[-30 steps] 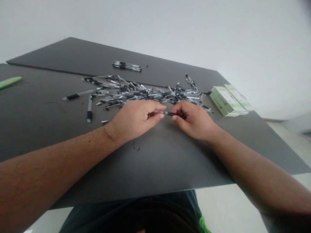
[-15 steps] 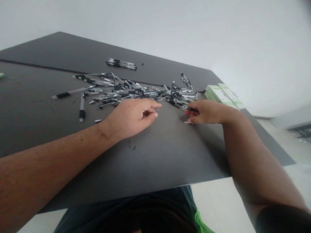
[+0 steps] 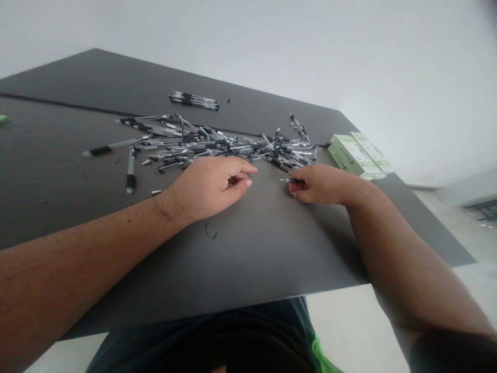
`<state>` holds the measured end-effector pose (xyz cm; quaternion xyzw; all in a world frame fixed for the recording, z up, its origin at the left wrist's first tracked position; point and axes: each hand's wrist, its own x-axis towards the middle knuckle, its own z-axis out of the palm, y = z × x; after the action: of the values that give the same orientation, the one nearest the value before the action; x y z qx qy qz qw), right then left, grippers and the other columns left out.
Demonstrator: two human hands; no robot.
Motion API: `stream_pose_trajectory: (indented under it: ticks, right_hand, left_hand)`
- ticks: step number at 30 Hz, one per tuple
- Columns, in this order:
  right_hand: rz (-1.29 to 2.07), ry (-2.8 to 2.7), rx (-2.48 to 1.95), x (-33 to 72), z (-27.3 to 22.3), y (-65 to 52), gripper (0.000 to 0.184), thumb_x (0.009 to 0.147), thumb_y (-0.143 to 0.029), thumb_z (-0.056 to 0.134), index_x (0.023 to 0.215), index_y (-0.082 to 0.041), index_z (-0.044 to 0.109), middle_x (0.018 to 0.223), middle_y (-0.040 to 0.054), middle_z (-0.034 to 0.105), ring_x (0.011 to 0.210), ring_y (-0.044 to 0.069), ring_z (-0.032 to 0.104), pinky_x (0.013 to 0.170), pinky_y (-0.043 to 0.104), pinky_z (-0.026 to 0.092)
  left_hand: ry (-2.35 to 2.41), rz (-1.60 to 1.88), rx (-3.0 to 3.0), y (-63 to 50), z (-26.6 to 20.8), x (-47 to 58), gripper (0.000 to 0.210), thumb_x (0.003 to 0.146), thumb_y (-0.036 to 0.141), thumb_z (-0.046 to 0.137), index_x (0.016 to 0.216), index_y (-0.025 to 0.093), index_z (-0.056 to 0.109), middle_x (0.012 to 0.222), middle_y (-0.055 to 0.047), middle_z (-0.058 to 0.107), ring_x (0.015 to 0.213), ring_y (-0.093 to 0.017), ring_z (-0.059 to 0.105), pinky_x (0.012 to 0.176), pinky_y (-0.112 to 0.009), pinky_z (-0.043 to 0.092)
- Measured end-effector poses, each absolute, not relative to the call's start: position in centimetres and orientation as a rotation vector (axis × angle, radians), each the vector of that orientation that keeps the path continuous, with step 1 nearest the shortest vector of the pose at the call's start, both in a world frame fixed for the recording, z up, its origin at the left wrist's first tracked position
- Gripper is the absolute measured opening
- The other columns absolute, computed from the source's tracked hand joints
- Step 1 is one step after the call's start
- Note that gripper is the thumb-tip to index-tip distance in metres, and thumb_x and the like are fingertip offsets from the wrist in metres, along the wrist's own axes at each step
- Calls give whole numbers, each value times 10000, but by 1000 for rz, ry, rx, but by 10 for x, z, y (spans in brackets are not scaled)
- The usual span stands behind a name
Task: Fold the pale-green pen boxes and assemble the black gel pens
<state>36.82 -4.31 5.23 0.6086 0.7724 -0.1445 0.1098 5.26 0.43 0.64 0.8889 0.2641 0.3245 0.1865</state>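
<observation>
My right hand (image 3: 316,184) is closed on a pen (image 3: 286,180), whose narrow pale tip points left past the fingers. Most of that pen is hidden in the grip. By the thumb tip shows a small pale spot, too little to name. My left hand (image 3: 213,186) hovers just in front of the heap of pens (image 3: 209,147), fingers curled and thumb close to the index finger. A tiny bit of something shows between its fingertips, but I cannot make it out. The heap is made of clear pens with black grips, lying in a tangle.
Behind the heap lies a neat bundle of pens (image 3: 194,100) beside a small black piece (image 3: 229,100). Green and white boxes (image 3: 355,155) stand at the table's right side. Single pens (image 3: 131,171) lie at left on the dark table (image 3: 248,259).
My right hand has moved slightly left, toward my left hand, and the pen in it now sticks out to the left with its tip showing. My left hand has hardly moved.
</observation>
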Motion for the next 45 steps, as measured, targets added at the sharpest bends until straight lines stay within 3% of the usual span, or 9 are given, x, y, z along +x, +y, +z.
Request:
stream_pose_trajectory:
  ticks: [12, 19, 27, 32, 37, 42, 45]
  right_hand:
    - [-668, 2815, 2007, 342, 42, -57, 112, 779, -294, 705, 877, -252, 673, 739, -32, 670, 637, 154, 580, 633, 289, 427]
    - [-789, 2935, 2025, 309, 42, -73, 143, 785, -275, 727, 865, -265, 609, 726, -40, 650, 616, 139, 506, 613, 288, 387]
    - [-890, 2970, 2134, 294, 30, -73, 170, 826, -277, 741, 871, -270, 577, 777, -30, 651, 704, 162, 548, 676, 303, 432]
    - [-1115, 2953, 2121, 303, 21, -69, 224, 930, -359, 788, 938, -277, 580, 896, -4, 714, 816, 194, 645, 753, 319, 510]
    - [-1036, 2965, 2082, 306, 19, -70, 277, 975, -461, 825, 985, -278, 617, 990, 25, 779, 903, 218, 703, 783, 330, 542]
    - [-1094, 3030, 2002, 313, 19, -71, 209, 978, -342, 765, 1140, -277, 651, 1075, 43, 796, 840, 209, 692, 757, 349, 544]
    - [-1015, 3160, 1920, 318, 22, -70, 225, 1020, -304, 677, 1235, -272, 622, 1194, 79, 805, 931, 233, 720, 830, 381, 560]
  left_hand:
    - [703, 840, 2470, 3, 4, 55, 278, 1033, 303, 663, 1204, 220, 865, 1113, -40, 906, 998, -222, 864, 977, -342, 664]
    - [462, 770, 2361, -10, 7, 60, 309, 1012, 188, 643, 1281, 225, 789, 1165, -29, 894, 1000, -181, 857, 960, -302, 658]
    - [529, 792, 2483, -11, 9, 60, 162, 1020, 208, 678, 1099, 253, 813, 1029, -3, 864, 938, -192, 805, 900, -305, 592]
    - [589, 860, 2490, -11, 11, 59, 149, 1063, 281, 693, 1105, 254, 833, 1014, -10, 861, 920, -199, 793, 888, -315, 585]
    - [610, 896, 2499, -7, 11, 58, 149, 1039, 248, 682, 1072, 239, 828, 1005, -16, 856, 942, -205, 791, 913, -327, 587]
    - [750, 953, 2292, -3, 12, 59, 108, 1009, 252, 705, 1050, 234, 802, 946, -4, 837, 850, -186, 771, 830, -309, 597]
    - [818, 1006, 2171, -1, 10, 59, 75, 1005, 282, 736, 1038, 232, 782, 939, -11, 840, 851, -188, 779, 801, -310, 610]
